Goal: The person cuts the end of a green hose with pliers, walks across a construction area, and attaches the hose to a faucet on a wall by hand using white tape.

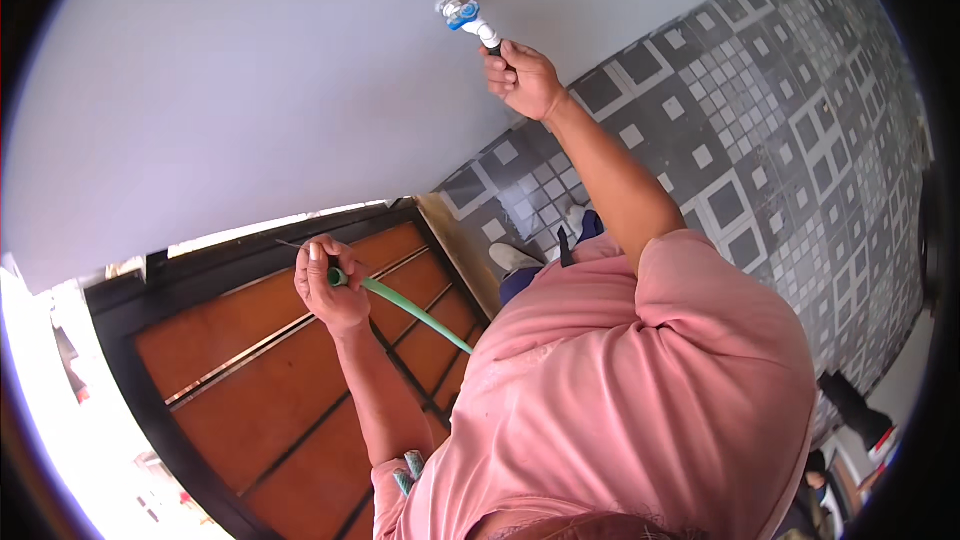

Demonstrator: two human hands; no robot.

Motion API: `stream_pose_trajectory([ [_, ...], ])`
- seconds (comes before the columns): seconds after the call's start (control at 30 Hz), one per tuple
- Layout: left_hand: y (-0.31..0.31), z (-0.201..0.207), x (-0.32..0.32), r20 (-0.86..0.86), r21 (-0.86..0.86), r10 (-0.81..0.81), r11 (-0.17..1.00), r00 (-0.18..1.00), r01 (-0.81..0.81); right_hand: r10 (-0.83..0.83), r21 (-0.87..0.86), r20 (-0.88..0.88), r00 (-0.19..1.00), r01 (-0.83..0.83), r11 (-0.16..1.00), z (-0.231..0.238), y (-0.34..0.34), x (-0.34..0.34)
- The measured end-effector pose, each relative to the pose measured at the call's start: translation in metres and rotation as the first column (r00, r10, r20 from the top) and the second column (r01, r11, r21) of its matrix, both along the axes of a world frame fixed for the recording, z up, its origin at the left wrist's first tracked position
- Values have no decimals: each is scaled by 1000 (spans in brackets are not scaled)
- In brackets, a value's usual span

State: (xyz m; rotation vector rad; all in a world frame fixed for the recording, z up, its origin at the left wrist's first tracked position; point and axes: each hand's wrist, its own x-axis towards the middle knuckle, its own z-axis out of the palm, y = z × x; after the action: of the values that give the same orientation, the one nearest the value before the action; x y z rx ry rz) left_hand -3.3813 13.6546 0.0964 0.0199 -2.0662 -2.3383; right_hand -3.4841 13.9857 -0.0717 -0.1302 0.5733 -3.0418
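A white water tap [484,32] with a blue handle sticks out of the pale wall at the top middle. My right hand [526,80] is closed around the dark end piece of its spout, with thumb and fingers pinched together. Lower and to the left, my left hand [330,290] grips a green hose [420,315] near its end. The hose's round open mouth shows beside the palm, and its length runs right until my shirt hides it. A thin dark sliver juts from the left fingertips; what it is I cannot make out.
The grey wall [250,90] fills the upper left. Below my left arm is a gate [260,420] with orange-brown panels and a dark frame. Grey patterned tiles [720,120] cover the floor at right. Assorted items, including a black object [855,410], lie at the lower right.
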Motion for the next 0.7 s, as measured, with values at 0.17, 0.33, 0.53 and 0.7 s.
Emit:
stream_pose_trajectory([
  [0.17,-48,-28,-38,172,93,-130,989,977,115,-99,-163,79,992,111,980,6,-22,2],
  [0.33,-61,-58,-44,357,128,-178,982,917,141,-389,49,99,916,386,921,2,-44,4],
  [0.53,-63,-78,-37,492,164,-324,946,808,280,-22,-217,-234,972,-30,976,-11,-29,-15],
  [0.7,-65,-88,-26,544,149,-294,956,786,254,-265,-103,38,963,268,958,8,-37,-8],
])
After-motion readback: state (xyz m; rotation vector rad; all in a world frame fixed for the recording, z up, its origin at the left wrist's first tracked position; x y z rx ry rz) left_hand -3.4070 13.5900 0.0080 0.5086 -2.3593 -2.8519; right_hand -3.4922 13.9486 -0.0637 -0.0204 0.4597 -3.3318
